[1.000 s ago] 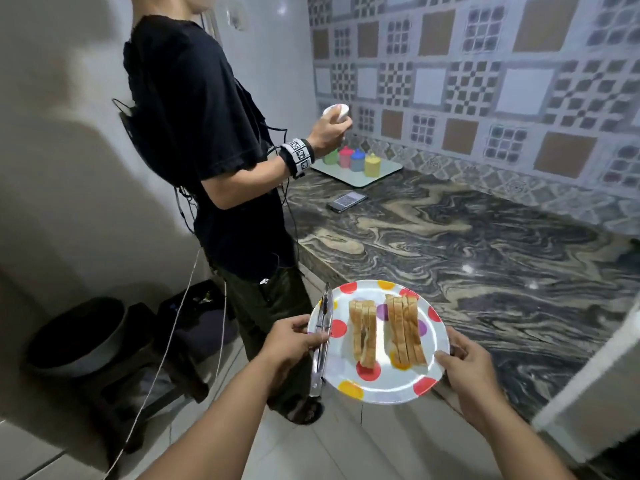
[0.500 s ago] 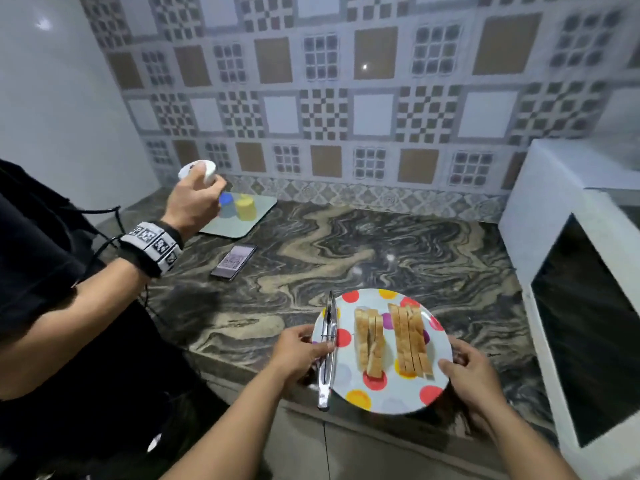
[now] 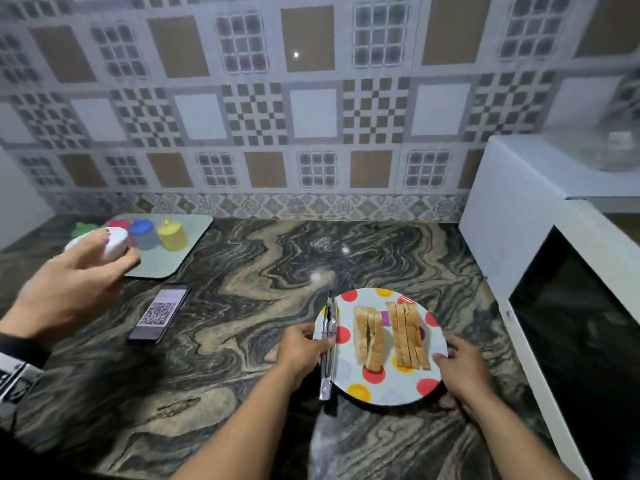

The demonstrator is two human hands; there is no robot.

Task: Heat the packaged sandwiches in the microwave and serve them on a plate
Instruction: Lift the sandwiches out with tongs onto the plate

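- Marbled dark-and-tan stone counter [image 3: 242, 271] runs beneath a wall of patterned brown, white and checker tiles [image 3: 311, 112].
- Legible marking: a phone [image 3: 160, 314] lies flat on the counter, screen up, showing a QR code; no other text can be read. A second person's wristband [image 3: 14, 375] at the left edge bears black-and-white square marks, too blurred to read.
- Polka-dot plate [image 3: 391, 389] sits at the counter near the front edge; whether it rests fully on the stone cannot be told.
- Contents of plate: two sandwiches [image 3: 370, 337] [image 3: 408, 336], each set on edge, side by side and slightly apart, no packaging on them.
- Metal tongs [image 3: 327, 344] lie along the plate's left rim, arms together.
- Left hand [image 3: 303, 351] grips the plate's left rim with the thumb pressing over the tongs.
- Right hand [image 3: 464, 372] holds the plate's right rim, fingers curled at the edge.
- White microwave [image 3: 512, 216] stands just right of the plate, its dark-windowed door [image 3: 581, 341] swung open.
- Pale tray [image 3: 180, 244] at rear left carries four small lidded containers [image 3: 172, 235]: green, red, blue, yellow; contents not visible.
- Second person's hand [image 3: 72, 289] holds a small white object [image 3: 110, 244] above that tray.
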